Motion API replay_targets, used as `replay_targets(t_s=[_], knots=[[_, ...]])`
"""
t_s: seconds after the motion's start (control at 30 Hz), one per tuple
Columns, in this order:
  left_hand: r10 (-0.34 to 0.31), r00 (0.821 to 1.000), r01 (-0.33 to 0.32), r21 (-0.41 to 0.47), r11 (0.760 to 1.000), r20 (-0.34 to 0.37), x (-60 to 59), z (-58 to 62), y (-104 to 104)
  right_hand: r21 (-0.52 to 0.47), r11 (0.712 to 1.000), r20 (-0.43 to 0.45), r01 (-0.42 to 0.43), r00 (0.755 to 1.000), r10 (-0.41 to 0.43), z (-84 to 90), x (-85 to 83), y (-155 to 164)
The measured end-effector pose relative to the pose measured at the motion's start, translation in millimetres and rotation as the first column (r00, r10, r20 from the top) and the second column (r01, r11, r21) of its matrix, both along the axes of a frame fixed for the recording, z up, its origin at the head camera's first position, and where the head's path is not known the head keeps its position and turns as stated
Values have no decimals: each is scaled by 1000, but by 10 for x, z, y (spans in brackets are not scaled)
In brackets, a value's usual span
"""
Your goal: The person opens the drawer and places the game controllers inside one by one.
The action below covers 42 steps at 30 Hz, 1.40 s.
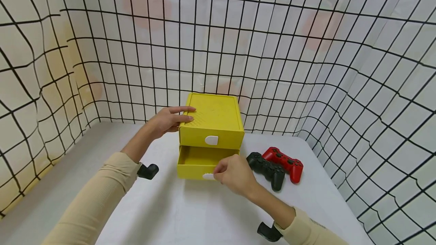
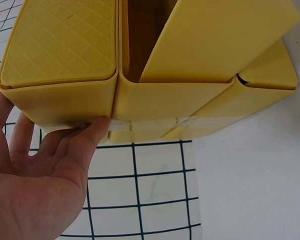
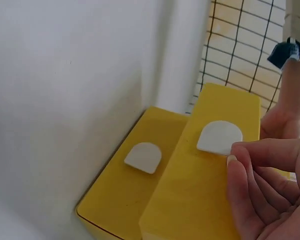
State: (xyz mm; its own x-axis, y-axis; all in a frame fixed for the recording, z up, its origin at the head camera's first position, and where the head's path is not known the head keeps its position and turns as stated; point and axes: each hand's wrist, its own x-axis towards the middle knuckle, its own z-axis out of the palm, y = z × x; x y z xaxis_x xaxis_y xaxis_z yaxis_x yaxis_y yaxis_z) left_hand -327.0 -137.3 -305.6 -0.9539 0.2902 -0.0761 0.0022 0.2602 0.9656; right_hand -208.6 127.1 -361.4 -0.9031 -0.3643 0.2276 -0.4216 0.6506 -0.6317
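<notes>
A yellow drawer unit [image 1: 218, 110] stands on the white table, its top drawer closed behind a white tab. My left hand [image 1: 167, 120] rests at its upper left edge; two straight fingers lie across the top. In the left wrist view, other fingers of the left hand [image 2: 45, 175] touch the side wall. Below the top drawer, another drawer [image 1: 190, 171] is pulled out, and the visible part of its inside is bare. My right hand [image 1: 236, 175] pinches this drawer's white handle [image 3: 221, 136] between thumb and index finger. A lower drawer [image 3: 125, 185] sits closed in the right wrist view.
Right of the unit lie a black game controller [image 1: 267, 170] and a red game controller [image 1: 284, 163], touching or overlapping. Black wire mesh [image 1: 218, 44] surrounds the back and sides of the table [image 1: 163, 214]. Black camera mounts hang at both wrists.
</notes>
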Motion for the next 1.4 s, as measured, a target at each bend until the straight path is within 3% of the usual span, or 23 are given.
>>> replay_targets(t_s=[0.33,0.8,1.4], knots=[[-11,1000,11,16,1000,0,0,-7,-14,71,996,-51,-57,997,61,59,182,-2],[-9,1000,9,2,1000,-1,21,8,-1,26,995,72,-92,993,90,70,163,68],[-7,1000,7,3,1000,-16,-1,-25,-15,79,991,190,-104,978,87,143,197,19]])
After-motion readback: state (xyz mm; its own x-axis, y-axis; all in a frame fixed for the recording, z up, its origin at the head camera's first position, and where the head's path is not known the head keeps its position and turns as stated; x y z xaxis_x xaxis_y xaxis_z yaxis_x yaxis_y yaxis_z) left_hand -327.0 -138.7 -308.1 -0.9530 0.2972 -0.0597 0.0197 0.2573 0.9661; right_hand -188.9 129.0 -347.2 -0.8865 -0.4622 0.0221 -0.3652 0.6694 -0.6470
